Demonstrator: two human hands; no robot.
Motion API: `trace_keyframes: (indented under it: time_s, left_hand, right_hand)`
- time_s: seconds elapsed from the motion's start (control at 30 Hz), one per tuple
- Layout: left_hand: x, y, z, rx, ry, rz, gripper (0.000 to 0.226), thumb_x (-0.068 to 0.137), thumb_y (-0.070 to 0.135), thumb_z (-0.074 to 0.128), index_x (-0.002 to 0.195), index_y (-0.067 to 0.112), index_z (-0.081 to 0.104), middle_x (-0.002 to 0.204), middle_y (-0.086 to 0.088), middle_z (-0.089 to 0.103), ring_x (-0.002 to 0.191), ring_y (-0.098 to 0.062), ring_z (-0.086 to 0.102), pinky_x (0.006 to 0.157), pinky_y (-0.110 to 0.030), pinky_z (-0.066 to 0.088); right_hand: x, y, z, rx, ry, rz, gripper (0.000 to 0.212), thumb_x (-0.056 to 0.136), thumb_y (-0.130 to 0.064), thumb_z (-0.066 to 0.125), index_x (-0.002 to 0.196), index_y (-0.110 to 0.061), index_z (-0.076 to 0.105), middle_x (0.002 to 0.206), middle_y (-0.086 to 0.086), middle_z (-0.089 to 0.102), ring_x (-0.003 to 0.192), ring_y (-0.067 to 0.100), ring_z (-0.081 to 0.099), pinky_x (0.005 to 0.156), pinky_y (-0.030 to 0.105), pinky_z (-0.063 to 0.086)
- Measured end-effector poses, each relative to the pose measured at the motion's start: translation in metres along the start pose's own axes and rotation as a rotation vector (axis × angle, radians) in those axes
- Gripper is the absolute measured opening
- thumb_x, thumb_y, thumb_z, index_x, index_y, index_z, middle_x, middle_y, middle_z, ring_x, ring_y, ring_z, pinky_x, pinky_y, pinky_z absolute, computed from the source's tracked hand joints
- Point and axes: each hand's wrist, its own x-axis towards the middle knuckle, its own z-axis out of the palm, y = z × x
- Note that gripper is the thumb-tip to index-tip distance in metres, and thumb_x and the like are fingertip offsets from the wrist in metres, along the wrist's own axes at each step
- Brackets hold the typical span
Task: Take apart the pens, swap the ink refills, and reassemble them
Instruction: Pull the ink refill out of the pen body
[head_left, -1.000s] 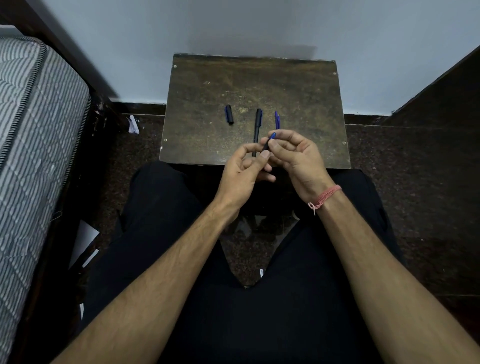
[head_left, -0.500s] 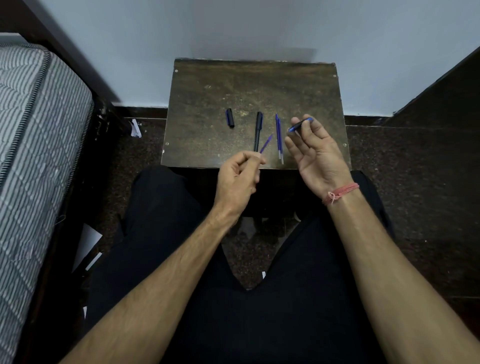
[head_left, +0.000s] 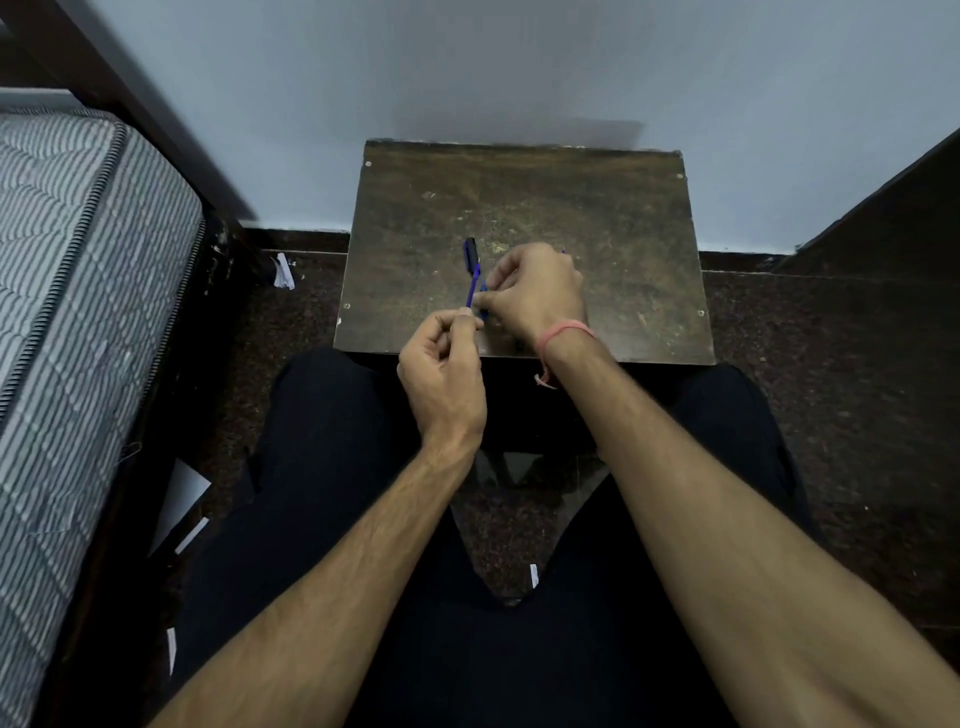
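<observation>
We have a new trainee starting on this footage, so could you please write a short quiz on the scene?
1. True or false: the left hand pinches a thin blue refill.
2. Where does the black cap lie? A on the person's lap; B on the wooden table; C on the floor.
3. Which wrist wears the red thread?
Key: 1 true; 2 B; 3 right.
</observation>
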Motion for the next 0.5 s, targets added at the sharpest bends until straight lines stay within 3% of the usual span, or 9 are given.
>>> trace_keyframes:
  time_s: [0.33,0.43,0.5]
  left_hand:
    - [0.004,0.002,-0.004,-0.059,-0.027,0.007,0.028,0.109,0.016,0.064,0.083,0.014,0.072,0.056,0.004,0.045,0.050,-0.009,0.035,0.048,-0.024,0.033]
    - [0.002,0.001,-0.004,-0.042,-0.050,0.018,0.029,0.110,0.017,0.064,0.082,0.015,0.072,0.056,0.005,0.045,0.050,-0.009,0.035,0.048,-0.024,0.033]
    - [0.002,0.000,-0.004,-0.010,-0.076,0.021,0.030,0.111,0.018,0.064,0.083,0.018,0.073,0.056,0.010,0.048,0.050,-0.009,0.037,0.050,-0.026,0.034]
  right_hand:
    - [-0.002,-0.003,0.013,-0.238,0.087,-0.098,0.026,0.079,-0.047,0.092,0.088,-0.025,0.082,0.078,-0.002,0.070,0.092,0.029,0.075,0.072,0.028,0.042]
    - [-0.018,0.004,0.001,-0.126,0.188,-0.085,0.036,0.091,-0.061,0.075,0.084,-0.026,0.081,0.073,-0.008,0.073,0.079,0.018,0.074,0.069,0.028,0.043]
    - [-0.038,0.017,-0.012,0.118,0.216,-0.051,0.042,0.100,-0.060,0.067,0.082,-0.024,0.081,0.070,-0.011,0.076,0.069,0.009,0.075,0.067,0.028,0.055]
